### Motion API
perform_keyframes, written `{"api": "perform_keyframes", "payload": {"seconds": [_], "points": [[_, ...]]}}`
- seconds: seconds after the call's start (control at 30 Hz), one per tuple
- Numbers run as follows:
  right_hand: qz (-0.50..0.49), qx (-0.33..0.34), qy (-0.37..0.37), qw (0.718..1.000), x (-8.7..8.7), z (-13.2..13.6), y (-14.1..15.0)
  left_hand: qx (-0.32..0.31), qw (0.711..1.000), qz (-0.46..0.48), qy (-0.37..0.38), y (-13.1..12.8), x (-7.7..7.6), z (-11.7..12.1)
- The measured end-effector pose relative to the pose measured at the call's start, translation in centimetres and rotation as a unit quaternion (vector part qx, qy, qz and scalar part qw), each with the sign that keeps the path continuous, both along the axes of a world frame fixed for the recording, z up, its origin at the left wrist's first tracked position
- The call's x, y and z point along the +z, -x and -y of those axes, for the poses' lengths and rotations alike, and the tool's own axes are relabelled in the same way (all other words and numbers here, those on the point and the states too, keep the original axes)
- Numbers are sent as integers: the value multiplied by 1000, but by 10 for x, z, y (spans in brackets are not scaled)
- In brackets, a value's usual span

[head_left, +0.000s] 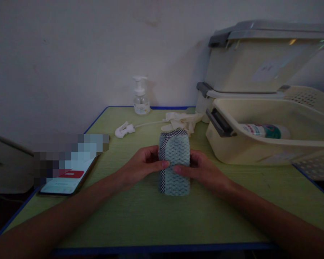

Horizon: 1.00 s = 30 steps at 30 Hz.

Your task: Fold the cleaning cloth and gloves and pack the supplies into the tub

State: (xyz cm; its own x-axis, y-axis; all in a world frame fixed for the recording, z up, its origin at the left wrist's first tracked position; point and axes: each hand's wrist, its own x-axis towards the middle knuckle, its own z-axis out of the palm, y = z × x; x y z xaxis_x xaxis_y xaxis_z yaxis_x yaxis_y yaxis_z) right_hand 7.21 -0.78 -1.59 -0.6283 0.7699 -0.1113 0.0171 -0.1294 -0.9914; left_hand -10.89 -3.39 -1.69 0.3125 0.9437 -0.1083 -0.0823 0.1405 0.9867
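A folded light-blue textured cloth (176, 183) with a black-and-white checked edge stands upright in the middle, held between both hands. My left hand (148, 162) grips its left side, the thumb flat on the front face and the fingers behind. From the right, my right hand (199, 165) holds it the same way, its thumb pointing at the left one. The fingertips behind the cloth are hidden. Just beyond the cloth lie crumpled off-white gloves (182, 118), partly covered by its top.
A pump bottle (142, 104) stands by the wall. A white nozzle (124, 129) with a thin tube lies nearer. On the left is a phone (62, 183), partly blurred out. A cream bin (245, 153) holding a bottle (264, 130) and a lidded box (240, 68) occupy the right.
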Motion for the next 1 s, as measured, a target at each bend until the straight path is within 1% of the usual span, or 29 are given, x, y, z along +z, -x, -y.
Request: {"api": "perform_keyframes", "payload": {"seconds": [0.13, 0.33, 0.47, 0.57, 0.73, 0.87, 1.0], "points": [[-14, -15, 6, 1000, 2, 1, 0, -8, 1000, 0, -7, -1, 0, 1], [-20, -34, -5, 999, 0, 0, 1, -16, 999, 12, -42, -3, -3, 2], [-30, -34, -3, 999, -3, -1, 2, -1, 1000, 21, -18, -3, -6, 3], [-46, -27, 14, 998, -5, -2, 2, 15, 999, 29, 4, -2, -7, 3], [-42, -27, 29, 998, -7, -4, 0, 46, 997, 68, 12, -2, -5, 3], [-75, -13, 24, 997, -9, -4, 0, 59, 994, 95, 17, -2, -4, 3], [-121, -10, 13, 993, -12, -4, 1, 57, 990, 132, 15, -1, -4, 1]]}}
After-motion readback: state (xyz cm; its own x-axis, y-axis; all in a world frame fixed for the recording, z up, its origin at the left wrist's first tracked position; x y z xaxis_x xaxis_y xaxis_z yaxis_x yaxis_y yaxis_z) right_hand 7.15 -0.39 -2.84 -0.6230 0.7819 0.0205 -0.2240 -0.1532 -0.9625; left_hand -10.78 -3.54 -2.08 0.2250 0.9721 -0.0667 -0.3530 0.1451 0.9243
